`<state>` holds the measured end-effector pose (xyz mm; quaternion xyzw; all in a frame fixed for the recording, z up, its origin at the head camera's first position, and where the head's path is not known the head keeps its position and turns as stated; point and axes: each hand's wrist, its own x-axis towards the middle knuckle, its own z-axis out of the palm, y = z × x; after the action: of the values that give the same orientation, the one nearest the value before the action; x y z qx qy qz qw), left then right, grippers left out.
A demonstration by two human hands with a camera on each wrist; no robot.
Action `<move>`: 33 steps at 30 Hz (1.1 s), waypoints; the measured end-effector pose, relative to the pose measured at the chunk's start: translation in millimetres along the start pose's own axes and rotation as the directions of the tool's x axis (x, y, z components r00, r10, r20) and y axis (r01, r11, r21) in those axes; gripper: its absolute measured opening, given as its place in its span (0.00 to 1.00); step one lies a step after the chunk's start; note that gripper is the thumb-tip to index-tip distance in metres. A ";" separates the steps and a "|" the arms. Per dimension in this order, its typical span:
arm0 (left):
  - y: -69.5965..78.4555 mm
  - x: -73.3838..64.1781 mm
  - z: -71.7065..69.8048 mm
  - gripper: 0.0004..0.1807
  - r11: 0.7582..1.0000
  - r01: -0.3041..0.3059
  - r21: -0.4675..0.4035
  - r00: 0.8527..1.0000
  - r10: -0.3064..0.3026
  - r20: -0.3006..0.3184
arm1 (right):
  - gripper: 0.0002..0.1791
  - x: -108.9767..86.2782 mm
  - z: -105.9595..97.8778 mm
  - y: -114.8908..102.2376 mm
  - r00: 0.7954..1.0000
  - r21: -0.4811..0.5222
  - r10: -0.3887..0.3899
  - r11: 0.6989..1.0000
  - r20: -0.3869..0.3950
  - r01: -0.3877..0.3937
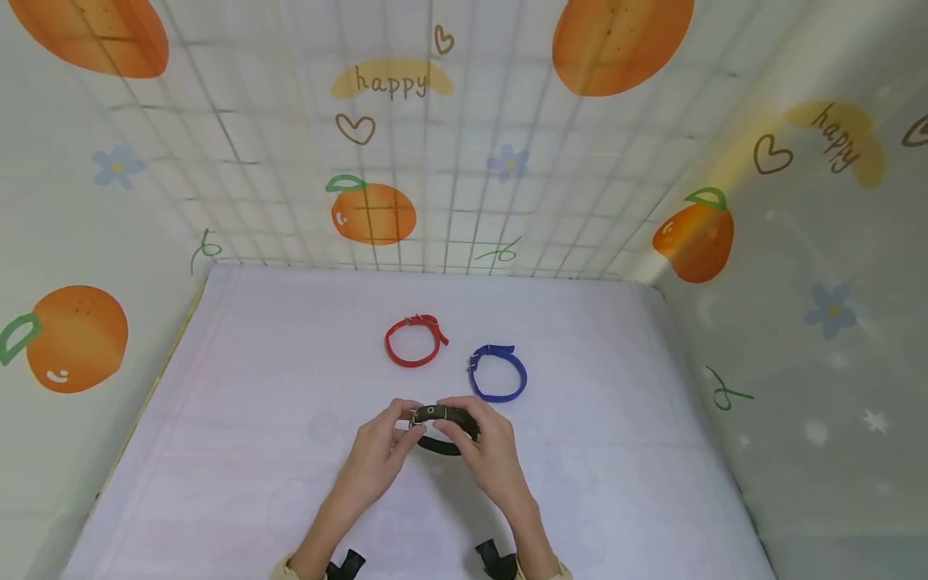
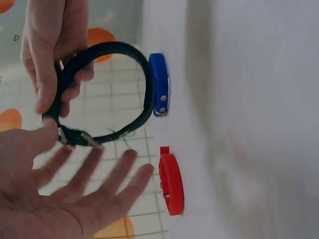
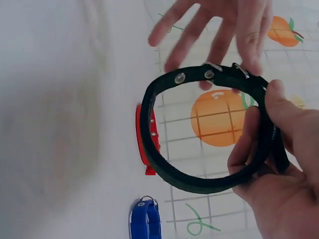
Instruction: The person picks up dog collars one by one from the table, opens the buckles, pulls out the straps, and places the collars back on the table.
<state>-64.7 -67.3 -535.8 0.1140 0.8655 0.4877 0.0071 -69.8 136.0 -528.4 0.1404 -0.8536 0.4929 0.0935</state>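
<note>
A dark buckle collar point(image 1: 442, 448), fastened into a loop, is held up in front of both hands over the table. The left hand point(image 1: 377, 451) pinches it beside the metal buckle point(image 3: 240, 70) with thumb and forefinger. In the left wrist view its other fingers point(image 2: 127, 191) spread out below the loop. My right hand point(image 1: 489, 447) grips the strap on the opposite side, thumb on one face and fingers behind. Metal eyelets point(image 3: 180, 78) show along the band. Beyond the hands lie a red collar point(image 1: 412, 365) and a blue collar point(image 1: 500, 398), both buckled into rings.
A white cloth point(image 1: 254, 387) covers the table. White curtains point(image 1: 275, 177) printed with oranges close off the back and sides, with a wire grid showing through the back one. Dark wrist mounts point(image 1: 496, 560) sit at the forearms.
</note>
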 end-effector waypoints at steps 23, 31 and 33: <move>6.6 3.7 1.2 0.12 0.989 -0.149 -0.008 0.979 0.146 -0.144 | 0.15 -1.2 -9.0 -5.5 0.999 0.015 -0.045 0.999 0.024 0.045; 10.7 1.8 1.4 0.13 0.989 -0.075 -0.125 0.991 0.060 -0.122 | 0.13 1.2 -9.4 -4.6 1.000 0.025 -0.016 1.000 0.008 0.015; 11.0 2.2 0.6 0.15 0.990 -0.089 -0.109 0.992 0.078 -0.102 | 0.12 2.3 -9.6 -5.1 1.000 0.027 -0.020 0.999 0.014 0.019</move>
<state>-64.7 -60.9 -526.5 0.1255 0.8302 0.5409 -0.0492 -70.1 141.6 -518.8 0.1535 -0.8460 0.5026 0.0903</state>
